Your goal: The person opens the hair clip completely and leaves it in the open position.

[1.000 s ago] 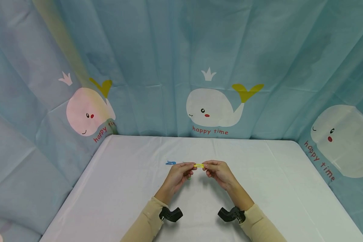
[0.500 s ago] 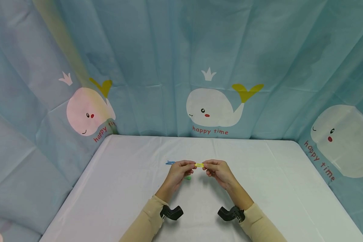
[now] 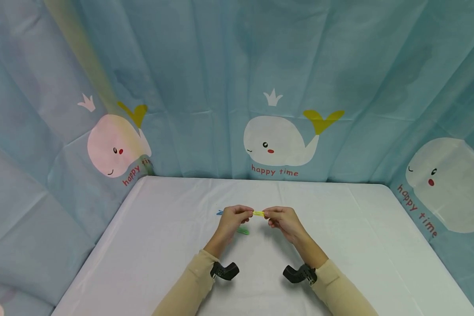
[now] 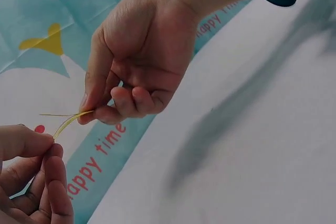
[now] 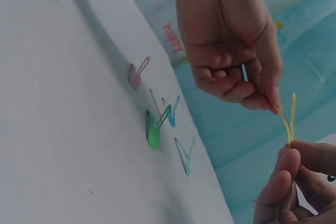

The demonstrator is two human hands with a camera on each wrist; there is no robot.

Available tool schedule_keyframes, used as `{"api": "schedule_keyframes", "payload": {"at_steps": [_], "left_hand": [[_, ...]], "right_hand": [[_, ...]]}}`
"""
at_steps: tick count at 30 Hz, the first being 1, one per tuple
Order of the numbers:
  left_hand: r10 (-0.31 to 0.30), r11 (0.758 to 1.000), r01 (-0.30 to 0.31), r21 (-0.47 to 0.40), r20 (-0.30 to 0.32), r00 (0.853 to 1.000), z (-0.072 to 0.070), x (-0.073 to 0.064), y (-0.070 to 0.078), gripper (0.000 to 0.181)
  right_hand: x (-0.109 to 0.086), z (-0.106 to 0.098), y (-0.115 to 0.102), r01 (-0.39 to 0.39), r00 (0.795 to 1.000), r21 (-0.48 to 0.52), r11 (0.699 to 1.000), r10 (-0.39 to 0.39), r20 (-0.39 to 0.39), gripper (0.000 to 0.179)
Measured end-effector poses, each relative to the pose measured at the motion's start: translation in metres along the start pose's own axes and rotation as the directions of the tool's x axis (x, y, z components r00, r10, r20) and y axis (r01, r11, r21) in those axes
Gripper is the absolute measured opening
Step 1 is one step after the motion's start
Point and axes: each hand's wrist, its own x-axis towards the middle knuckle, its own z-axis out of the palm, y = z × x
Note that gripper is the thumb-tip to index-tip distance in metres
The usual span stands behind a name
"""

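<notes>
A yellow snap hair clip is held up above the table between both hands. With thumb and fingertips my left hand pinches the tip of one leg. My right hand pinches the joined end. In the right wrist view the yellow hair clip is sprung apart into a narrow V, its other leg free. Below the left hand lie a green hair clip and a blue hair clip, both partly covered in the head view.
The right wrist view also has a pink hair clip and a teal hair clip on the white-covered table. A blue whale-print curtain surrounds the table's back and sides.
Both hands have shifted slightly up in the head view with the yellow hair clip. More of the green clip now shows, and the left hand covers more of the blue one.
</notes>
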Motion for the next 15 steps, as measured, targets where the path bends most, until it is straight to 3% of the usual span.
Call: {"api": "schedule_keyframes", "payload": {"at_steps": [7, 15], "left_hand": [[0.034, 0.980, -0.027, 0.197, -0.034, 0.999, 0.000, 0.009, -0.006, 0.014], [0.081, 0.906, -0.065, 0.417, -0.021, 0.996, 0.002, 0.015, -0.011, 0.009]], "right_hand": [[0.009, 0.000, 0.003, -0.011, 0.999, -0.051, 0.999, 0.009, -0.031, 0.019], [0.023, 0.000, 0.010, -0.031, 0.999, -0.118, 0.992, 0.026, -0.047, 0.019]]}}
